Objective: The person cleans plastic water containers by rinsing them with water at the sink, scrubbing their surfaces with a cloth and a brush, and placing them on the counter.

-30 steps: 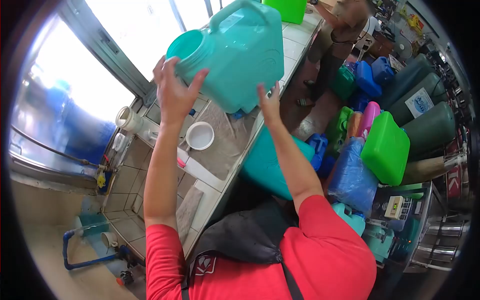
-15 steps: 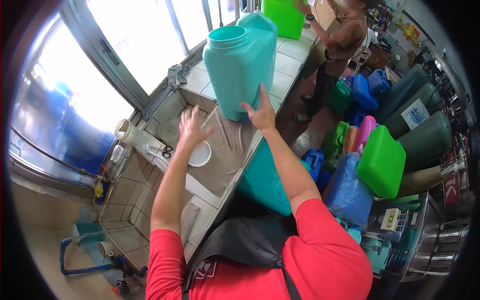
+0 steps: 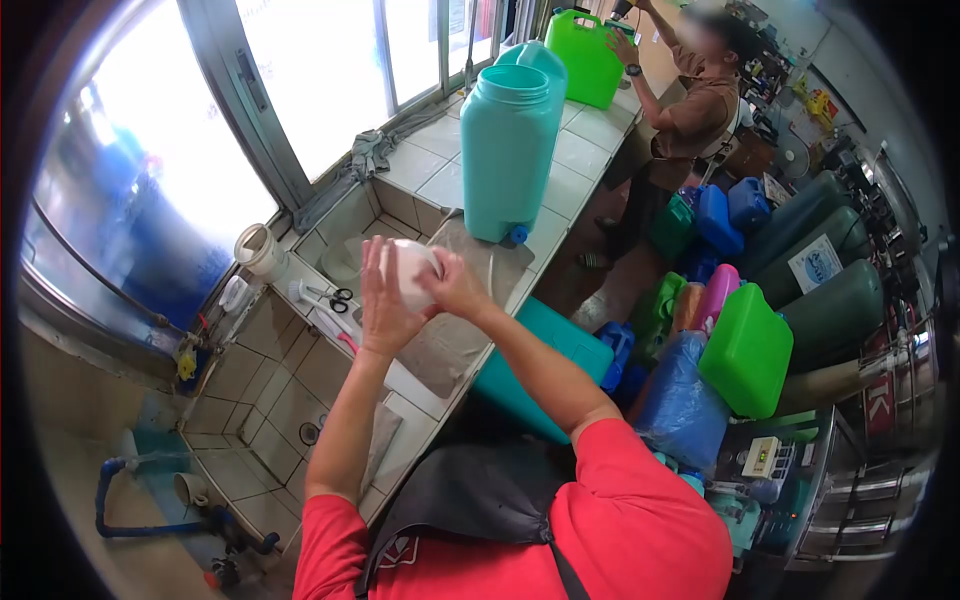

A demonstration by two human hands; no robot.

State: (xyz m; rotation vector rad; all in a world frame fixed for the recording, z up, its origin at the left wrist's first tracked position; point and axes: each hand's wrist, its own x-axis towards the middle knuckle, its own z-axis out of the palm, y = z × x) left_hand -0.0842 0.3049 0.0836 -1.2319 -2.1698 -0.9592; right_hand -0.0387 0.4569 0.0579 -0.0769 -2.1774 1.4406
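Note:
Both of my hands are round a small white container [image 3: 412,270] above the counter cloth. My left hand [image 3: 388,305] presses on its left side, with the fingers pointing up. On the right side, my right hand [image 3: 460,287] grips it with thumb and fingers. A teal jug [image 3: 510,150] with an open mouth and a blue spout cap stands upright on the tiled counter beyond my hands. Under my hands lies a grey-brown cloth [image 3: 440,355]. Scissors [image 3: 341,299] and a white brush [image 3: 297,290] are left of my hands.
A co-worker [image 3: 700,110] stands at the counter's far end beside a green jug [image 3: 583,60]. Tiled basins [image 3: 270,440] lie at the left. Several jugs, including a green one [image 3: 748,350], and a teal container [image 3: 545,370] are at the right. A white tub [image 3: 262,252] stands by the window.
The teal jug was lowered onto the counter and let go. My right hand has come back from it, and both hands have taken up the white container. The co-worker's arms have moved upward.

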